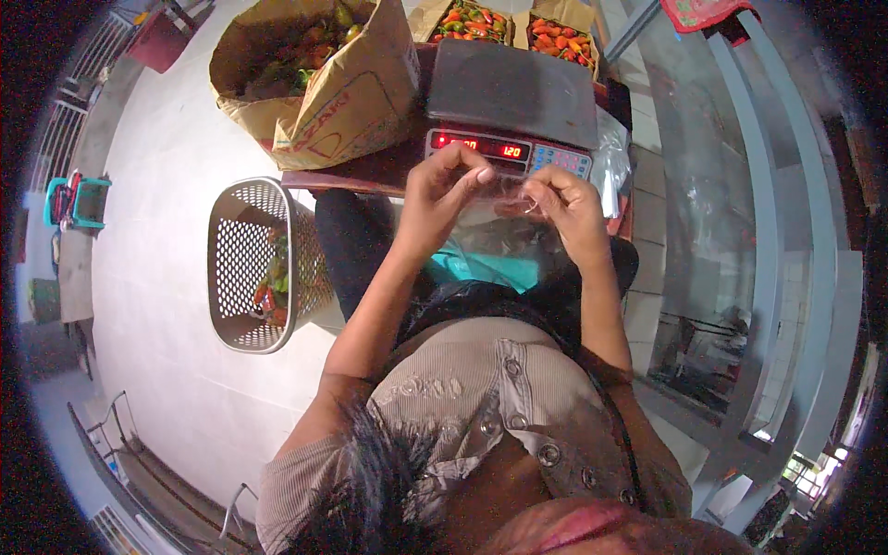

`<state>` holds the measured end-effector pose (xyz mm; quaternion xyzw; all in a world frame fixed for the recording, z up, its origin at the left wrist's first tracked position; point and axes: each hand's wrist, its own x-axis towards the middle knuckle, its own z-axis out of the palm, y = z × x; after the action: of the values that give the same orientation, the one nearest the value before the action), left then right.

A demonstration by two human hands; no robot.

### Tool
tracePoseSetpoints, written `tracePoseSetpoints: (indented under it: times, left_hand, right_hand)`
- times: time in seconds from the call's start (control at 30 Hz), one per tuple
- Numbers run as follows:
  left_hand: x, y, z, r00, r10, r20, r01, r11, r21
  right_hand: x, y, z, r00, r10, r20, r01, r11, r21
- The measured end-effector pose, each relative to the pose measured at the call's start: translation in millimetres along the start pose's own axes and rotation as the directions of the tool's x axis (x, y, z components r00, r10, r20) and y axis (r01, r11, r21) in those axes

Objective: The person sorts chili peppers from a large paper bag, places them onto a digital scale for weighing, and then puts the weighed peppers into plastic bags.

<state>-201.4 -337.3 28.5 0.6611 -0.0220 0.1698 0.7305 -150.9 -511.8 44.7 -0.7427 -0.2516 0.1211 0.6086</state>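
Observation:
Both hands are raised in front of the scale, pinching the upper edge of a clear plastic bag (506, 191). My left hand (437, 196) has thumb and forefinger together on the bag's left side. On its right side, my right hand (573, 211) grips with curled fingers. The thin film spans between them and hangs toward my lap; its lower part is hard to make out. A teal piece (486, 268) shows below it, over my lap. Just beyond my hands stands a digital weighing scale (513, 92), its bare grey plate facing up and its display lit red.
A large brown paper bag (356, 116) of peppers stands left of the scale. Behind it are two boxes of red and orange chili peppers (470, 23). More clear plastic bags (610, 162) lie at the right. A perforated basket (250, 199) holding some peppers is on the floor.

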Motion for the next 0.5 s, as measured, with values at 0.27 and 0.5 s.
tracePoseSetpoints:
  times: [0.27, 0.5]
  left_hand:
    - [-1.5, -10.8, -2.6, 1.0, 0.0, -0.017, 0.002, 0.992, 0.126]
    - [-3.3, -12.0, -6.2, 0.996, -0.073, 0.043, 0.074, 0.997, -0.023]
  right_hand:
    - [-2.5, -1.6, -2.5, 0.995, -0.009, 0.103, 0.011, 1.0, -0.019]
    - [-2.1, -8.0, 8.6, 0.998, -0.061, 0.018, 0.06, 0.997, 0.049]
